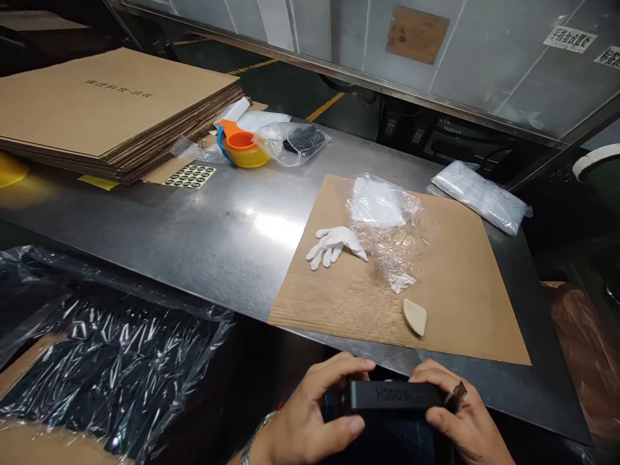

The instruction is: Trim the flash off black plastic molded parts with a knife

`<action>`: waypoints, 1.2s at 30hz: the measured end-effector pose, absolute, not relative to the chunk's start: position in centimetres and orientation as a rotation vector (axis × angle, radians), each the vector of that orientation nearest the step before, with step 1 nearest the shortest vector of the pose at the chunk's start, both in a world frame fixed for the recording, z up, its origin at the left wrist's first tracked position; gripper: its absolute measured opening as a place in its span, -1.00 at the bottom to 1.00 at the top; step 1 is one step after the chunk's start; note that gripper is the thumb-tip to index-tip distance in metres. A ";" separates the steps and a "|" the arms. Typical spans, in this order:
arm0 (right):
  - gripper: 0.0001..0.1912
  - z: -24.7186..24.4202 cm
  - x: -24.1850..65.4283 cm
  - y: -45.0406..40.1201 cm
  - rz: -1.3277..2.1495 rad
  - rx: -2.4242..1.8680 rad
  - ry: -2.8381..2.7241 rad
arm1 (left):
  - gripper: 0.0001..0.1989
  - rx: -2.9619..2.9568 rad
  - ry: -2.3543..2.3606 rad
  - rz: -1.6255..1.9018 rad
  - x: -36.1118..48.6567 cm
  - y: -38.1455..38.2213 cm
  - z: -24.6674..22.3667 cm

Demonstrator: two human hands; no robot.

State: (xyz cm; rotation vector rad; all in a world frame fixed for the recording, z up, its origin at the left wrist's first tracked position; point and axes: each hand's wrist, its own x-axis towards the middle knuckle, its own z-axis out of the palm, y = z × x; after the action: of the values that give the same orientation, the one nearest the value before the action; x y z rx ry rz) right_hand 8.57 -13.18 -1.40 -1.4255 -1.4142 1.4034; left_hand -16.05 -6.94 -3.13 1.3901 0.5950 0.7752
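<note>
Head view — I'm watching the left hand [307, 413] and right hand [467, 423] gripping opposite ends of the black BOSCH-marked object [387, 395], its long axis running crosswise between them — just nearside of the cardboard sheet [465, 278].

"Hands?"
"Two, left hand [317, 407] and right hand [462, 403], in front of the cardboard sheet [465, 297], with one black device [392, 396] between them."
"On the sheet?"
"One white glove [338, 243], one beige wedge [415, 318]."
"Left of it?"
"One cardboard stack [121, 103], one sticker page [190, 176]."
"Behind it?"
"Two white labels [570, 39], one brown plaque [417, 34]."
</note>
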 end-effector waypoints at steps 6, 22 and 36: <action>-0.58 -1.0 8.6 -12.9 1.494 -1.395 -1.412 | -0.55 1.338 0.441 0.734 -15.9 -6.6 -2.9; -0.55 -1.5 8.7 -13.0 1.498 -1.387 -1.465 | -0.56 0.864 0.366 0.489 -15.6 -6.9 -3.4; -0.57 -1.5 9.0 -13.0 1.483 -1.398 -1.457 | -0.52 0.810 0.426 0.487 -15.6 -7.1 -3.8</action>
State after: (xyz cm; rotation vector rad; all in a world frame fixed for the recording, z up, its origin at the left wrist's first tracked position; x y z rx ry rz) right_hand 8.98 -13.03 -1.49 -1.3978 -1.4573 1.4830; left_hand -15.60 -7.06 -3.79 0.8096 0.4264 0.4866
